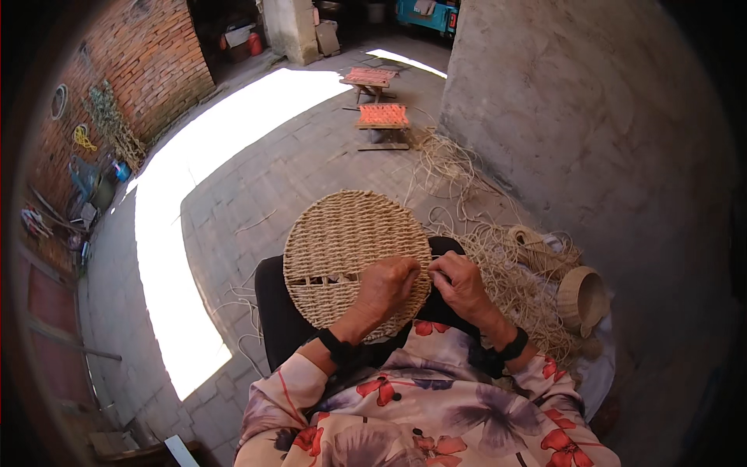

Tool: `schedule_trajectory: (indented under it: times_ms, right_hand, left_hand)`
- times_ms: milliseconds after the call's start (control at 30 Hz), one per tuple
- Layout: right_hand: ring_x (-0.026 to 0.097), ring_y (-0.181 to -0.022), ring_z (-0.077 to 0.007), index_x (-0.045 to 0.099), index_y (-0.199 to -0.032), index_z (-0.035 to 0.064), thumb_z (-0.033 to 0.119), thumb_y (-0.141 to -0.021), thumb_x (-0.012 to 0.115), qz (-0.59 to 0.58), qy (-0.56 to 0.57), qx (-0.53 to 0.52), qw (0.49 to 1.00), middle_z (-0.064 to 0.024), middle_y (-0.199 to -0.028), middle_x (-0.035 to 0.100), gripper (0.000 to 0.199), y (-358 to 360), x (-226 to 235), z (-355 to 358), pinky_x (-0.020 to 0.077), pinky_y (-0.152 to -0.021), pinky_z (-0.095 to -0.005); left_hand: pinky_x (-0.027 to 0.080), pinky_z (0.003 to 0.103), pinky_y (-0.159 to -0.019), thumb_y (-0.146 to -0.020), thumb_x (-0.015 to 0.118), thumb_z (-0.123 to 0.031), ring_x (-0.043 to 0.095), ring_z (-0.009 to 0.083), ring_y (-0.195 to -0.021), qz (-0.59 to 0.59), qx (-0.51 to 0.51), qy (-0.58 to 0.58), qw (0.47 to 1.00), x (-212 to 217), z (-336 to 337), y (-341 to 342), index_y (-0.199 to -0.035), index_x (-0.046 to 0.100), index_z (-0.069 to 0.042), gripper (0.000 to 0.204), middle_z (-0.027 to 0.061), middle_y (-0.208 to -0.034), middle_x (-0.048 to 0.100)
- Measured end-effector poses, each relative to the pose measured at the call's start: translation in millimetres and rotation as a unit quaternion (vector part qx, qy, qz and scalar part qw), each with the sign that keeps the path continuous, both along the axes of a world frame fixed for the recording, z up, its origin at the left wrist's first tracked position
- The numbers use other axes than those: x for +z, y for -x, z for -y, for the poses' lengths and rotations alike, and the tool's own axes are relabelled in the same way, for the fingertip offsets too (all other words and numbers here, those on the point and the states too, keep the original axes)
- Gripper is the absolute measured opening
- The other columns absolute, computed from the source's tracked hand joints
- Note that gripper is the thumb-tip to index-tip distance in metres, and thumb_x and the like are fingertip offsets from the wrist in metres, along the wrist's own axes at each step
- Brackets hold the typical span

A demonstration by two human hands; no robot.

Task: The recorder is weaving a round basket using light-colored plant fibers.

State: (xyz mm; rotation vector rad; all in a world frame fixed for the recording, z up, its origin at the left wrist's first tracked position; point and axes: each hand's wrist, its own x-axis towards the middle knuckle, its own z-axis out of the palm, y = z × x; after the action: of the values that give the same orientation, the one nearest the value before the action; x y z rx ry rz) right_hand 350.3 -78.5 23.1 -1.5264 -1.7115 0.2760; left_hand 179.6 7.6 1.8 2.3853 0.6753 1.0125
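Observation:
A round woven straw mat (350,229) lies across my lap, tan, with a narrow gap in the weave left of my left hand where crosswise strands show. Over the right part of the mat, my left hand (387,284) is closed with its fingers curled toward the rim; what it pinches is hidden. My right hand (461,288) is closed just beyond the mat's right edge, pinching a thin straw cord that runs by the rim between both hands. Below the mat, dark trousers show on my legs.
Heaped loose straw cord (506,272) lies on the right, with a woven basket (582,300) tipped beside it. Two low stools with orange woven seats (384,115) stand ahead. A grey wall (591,124) rises at right, a brick wall (148,62) at far left.

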Motion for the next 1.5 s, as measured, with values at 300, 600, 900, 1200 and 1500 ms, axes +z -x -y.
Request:
schedule_trajectory:
  times_ms: [300, 600, 900, 1200, 1500]
  right_hand:
    - [0.059, -0.077, -0.0322, 0.056, -0.081, 0.0039, 0.005, -0.080, 0.068, 0.202, -0.029, -0.073, 0.976, -0.0129, -0.081, 0.058, 0.012, 10.6, 15.2, 3.1, 0.0469, -0.070, -0.0412]
    - [0.064, -0.067, -0.0336, 0.057, -0.083, 0.0045, 0.007, -0.082, 0.066, 0.097, -0.003, -0.067, 0.993, -0.0132, -0.073, 0.060, 0.009, 13.9, 1.3, 4.2, 0.0500, -0.059, -0.0427]
    - [0.065, -0.063, -0.0347, 0.056, -0.078, 0.0061, 0.012, -0.084, 0.063, 0.205, -0.001, -0.075, 0.976, -0.0139, -0.071, 0.062, 0.011, 28.4, -22.2, -7.7, 0.0519, -0.057, -0.0438]
    - [0.069, -0.064, -0.0322, 0.068, -0.091, 0.0016, 0.016, -0.091, 0.058, 0.086, 0.075, -0.106, 0.988, -0.0183, -0.066, 0.065, 0.017, 38.5, -28.1, -4.0, 0.0527, -0.055, -0.0435]
    - [0.049, -0.042, -0.0101, 0.053, -0.130, 0.0000, 0.023, -0.099, 0.054, -0.504, 0.345, -0.061, 0.789, -0.0092, -0.066, 0.063, 0.038, 35.5, -14.7, -3.9, 0.0433, -0.038, -0.0254]
  left_hand:
    - [0.050, 0.043, -0.056, -0.080, 0.067, -0.014, 0.062, 0.0297, -0.070, -0.030, 0.038, -0.073, 0.996, -14.4, 1.7, -6.8, -0.080, 0.064, -0.007, 0.008, 0.0081, -0.073, 0.056]
    - [0.050, 0.043, -0.059, -0.081, 0.067, -0.016, 0.063, 0.0302, -0.070, -0.023, 0.036, -0.004, 0.999, -5.5, 3.2, 5.3, -0.081, 0.066, -0.009, 0.007, 0.0084, -0.074, 0.058]
    - [0.050, 0.042, -0.060, -0.079, 0.067, -0.013, 0.063, 0.0293, -0.070, -0.038, 0.064, -0.053, 0.996, -13.1, 1.3, 16.9, -0.074, 0.064, -0.006, 0.009, 0.0101, -0.074, 0.056]
    - [0.052, 0.043, -0.059, -0.077, 0.065, -0.012, 0.065, 0.0310, -0.068, -0.060, 0.022, -0.072, 0.995, -20.8, -7.3, 17.4, -0.074, 0.064, -0.005, 0.008, 0.0111, -0.074, 0.059]
    - [0.051, 0.043, -0.055, -0.074, 0.066, -0.013, 0.065, 0.0297, -0.064, -0.118, -0.090, -0.103, 0.983, -10.3, -32.4, 16.8, -0.073, 0.065, -0.007, 0.007, 0.0090, -0.070, 0.060]
